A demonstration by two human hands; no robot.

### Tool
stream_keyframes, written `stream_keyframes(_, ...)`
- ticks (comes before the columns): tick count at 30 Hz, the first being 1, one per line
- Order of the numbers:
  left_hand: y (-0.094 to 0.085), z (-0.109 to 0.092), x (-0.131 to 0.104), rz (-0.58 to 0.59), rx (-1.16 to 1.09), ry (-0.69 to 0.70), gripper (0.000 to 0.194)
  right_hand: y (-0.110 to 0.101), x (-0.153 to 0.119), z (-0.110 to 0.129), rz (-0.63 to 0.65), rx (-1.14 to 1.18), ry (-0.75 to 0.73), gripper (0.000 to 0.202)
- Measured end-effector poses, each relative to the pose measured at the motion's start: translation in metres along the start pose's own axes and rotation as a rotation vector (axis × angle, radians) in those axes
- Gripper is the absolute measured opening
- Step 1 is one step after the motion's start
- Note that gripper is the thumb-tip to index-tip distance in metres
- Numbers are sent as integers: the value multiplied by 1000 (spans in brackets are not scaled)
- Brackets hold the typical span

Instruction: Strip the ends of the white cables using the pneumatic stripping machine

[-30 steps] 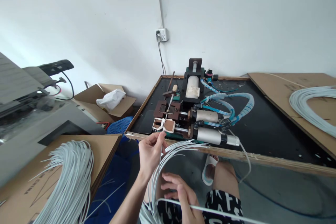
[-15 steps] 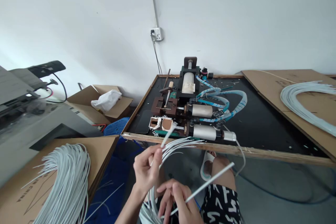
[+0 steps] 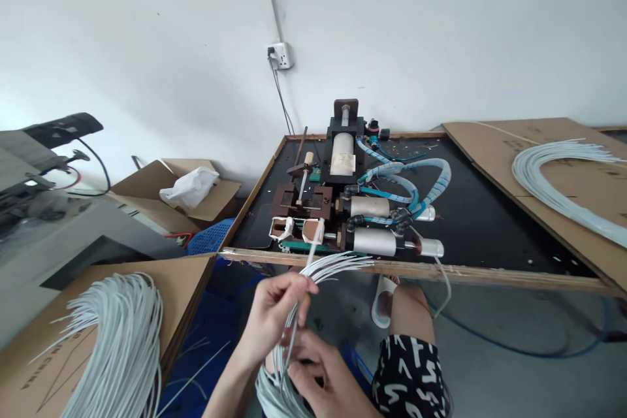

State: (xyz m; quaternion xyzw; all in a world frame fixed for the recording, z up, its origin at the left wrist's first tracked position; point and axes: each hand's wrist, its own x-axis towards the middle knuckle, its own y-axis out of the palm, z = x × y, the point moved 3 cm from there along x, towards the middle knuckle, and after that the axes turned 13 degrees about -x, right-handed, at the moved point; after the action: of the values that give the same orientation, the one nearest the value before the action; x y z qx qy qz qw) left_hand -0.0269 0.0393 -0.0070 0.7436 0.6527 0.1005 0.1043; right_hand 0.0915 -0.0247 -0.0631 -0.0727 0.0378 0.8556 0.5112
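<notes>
Pinched around a white cable (image 3: 315, 245), my left hand (image 3: 280, 305) is just in front of the table edge, and the cable points up toward the machine's brown-faced clamp (image 3: 313, 230). My right hand (image 3: 321, 369) is lower, beside a bundle of white cables (image 3: 278, 388) on the lap; its fingers are bent around a strand of the bundle. The bundle's loose ends (image 3: 337, 264) fan out to the right past my left hand, near the wooden edge.
A pneumatic machine (image 3: 343, 153) with blue hoses stands on the black table (image 3: 480, 222). More cables lie on cardboard at left (image 3: 122, 333) and right (image 3: 548, 166). An open box (image 3: 215, 199) holds a white bag (image 3: 190, 188).
The view has shifted slightly. My right hand has moved left to the bundle, and the long cable it held out to the right is no longer there. The two clamp pieces now stand farther apart.
</notes>
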Motion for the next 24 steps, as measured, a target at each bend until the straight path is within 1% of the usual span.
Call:
stream_keyframes(1,-7,2,4,-128,3,48,41,-4,2,-3,12,1,-8,65)
stream_keyframes(2,-12,2,8,-213,24,90,40,-10,3,-8,17,-7,5,66)
stream_keyframes(4,-17,3,15,-288,66,135,39,-22,3,-26,-10,-52,36,64)
stream_keyframes(6,-18,4,20,-311,76,140,37,-37,3,-51,-66,-126,68,61)
stream_keyframes(8,-17,5,23,-330,65,131,36,-54,3,-81,-141,-236,131,66)
stream_keyframes(11,-15,7,24,-336,52,119,36,-87,-1,-120,-238,-339,190,74)
stream_keyframes(13,-13,7,24,-322,48,116,36,-112,-7,-140,-325,-413,221,73)
stream_keyframes(15,-13,7,24,-312,39,112,37,-136,-16,-155,-440,-486,252,70)
stream_keyframes(17,-14,8,25,-313,30,106,37,-154,-25,-168,-533,-528,276,64)
stream_keyframes(18,-15,8,25,-318,25,106,37,-160,-27,-173,-566,-537,281,61)
stream_keyframes(20,-19,9,25,-333,20,106,36,-165,-28,-182,-601,-534,275,57)
stream_keyframes(22,-23,10,26,-348,20,110,36,-161,-23,-189,-606,-511,260,55)
stream_keyframes(24,-26,10,28,-355,25,114,37,-153,-15,-193,-588,-478,244,56)
